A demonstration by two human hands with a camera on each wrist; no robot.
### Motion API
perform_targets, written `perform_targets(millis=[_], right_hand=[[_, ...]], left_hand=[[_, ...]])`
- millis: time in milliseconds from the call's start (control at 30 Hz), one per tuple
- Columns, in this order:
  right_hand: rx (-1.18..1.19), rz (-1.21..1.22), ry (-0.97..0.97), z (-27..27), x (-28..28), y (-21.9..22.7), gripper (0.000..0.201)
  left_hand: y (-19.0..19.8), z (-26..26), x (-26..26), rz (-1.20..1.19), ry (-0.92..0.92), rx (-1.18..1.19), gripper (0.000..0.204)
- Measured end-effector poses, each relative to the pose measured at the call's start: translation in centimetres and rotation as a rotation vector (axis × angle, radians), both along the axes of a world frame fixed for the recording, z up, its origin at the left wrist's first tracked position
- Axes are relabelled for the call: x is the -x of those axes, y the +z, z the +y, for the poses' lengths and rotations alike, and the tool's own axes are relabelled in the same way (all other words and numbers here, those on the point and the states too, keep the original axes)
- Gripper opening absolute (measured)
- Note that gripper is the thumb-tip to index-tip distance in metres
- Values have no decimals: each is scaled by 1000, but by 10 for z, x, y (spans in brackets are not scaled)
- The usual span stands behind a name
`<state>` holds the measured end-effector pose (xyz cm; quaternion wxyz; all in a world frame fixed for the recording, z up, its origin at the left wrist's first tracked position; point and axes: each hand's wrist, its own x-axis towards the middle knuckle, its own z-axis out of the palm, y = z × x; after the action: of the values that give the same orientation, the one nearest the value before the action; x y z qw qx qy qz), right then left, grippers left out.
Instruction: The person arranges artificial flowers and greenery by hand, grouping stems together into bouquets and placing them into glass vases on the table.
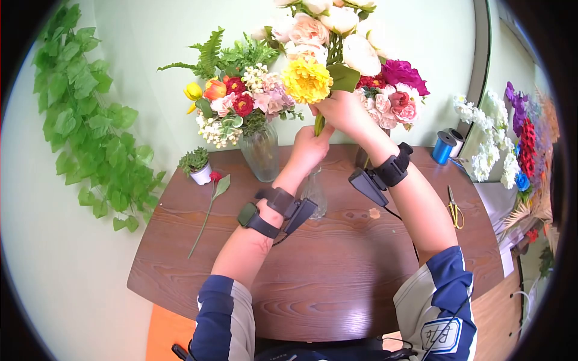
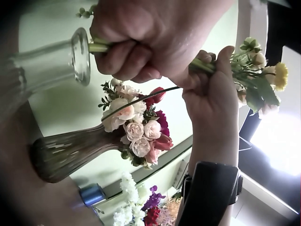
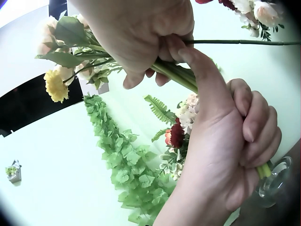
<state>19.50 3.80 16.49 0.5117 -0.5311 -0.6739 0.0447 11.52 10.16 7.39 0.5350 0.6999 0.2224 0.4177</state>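
Observation:
My left hand (image 1: 310, 147) grips the lower stems of a bouquet of pale roses (image 1: 361, 55) with a yellow flower (image 1: 307, 80). Higher up, my right hand (image 1: 343, 111) holds the same stems, close under the blooms. In the left wrist view, the cut ends (image 2: 98, 47) poke out of my left fist beside the mouth of a clear glass vase (image 2: 81, 56); whether they enter it cannot be told. A thin dark stem (image 3: 244, 42) sticks out sideways from my right hand's fingers in the right wrist view.
Filled vases stand behind, left (image 1: 260, 153) and right (image 1: 362, 157). On the table (image 1: 313, 277) are a potted succulent (image 1: 200, 174), a red flower with a long stem (image 1: 208, 219), a blue spool (image 1: 442, 147) and scissors (image 1: 456, 213). Ivy (image 1: 84, 120) hangs at left.

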Motion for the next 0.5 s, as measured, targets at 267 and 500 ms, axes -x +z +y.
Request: perform_targets(millis=[267, 500], right_hand=[[-148, -26, 45, -9, 5, -21, 24], [82, 35, 103, -26, 21, -38, 15]], left_hand=[[-16, -5, 14, 89, -26, -203, 44], [-47, -3, 25, 124, -79, -311, 30]])
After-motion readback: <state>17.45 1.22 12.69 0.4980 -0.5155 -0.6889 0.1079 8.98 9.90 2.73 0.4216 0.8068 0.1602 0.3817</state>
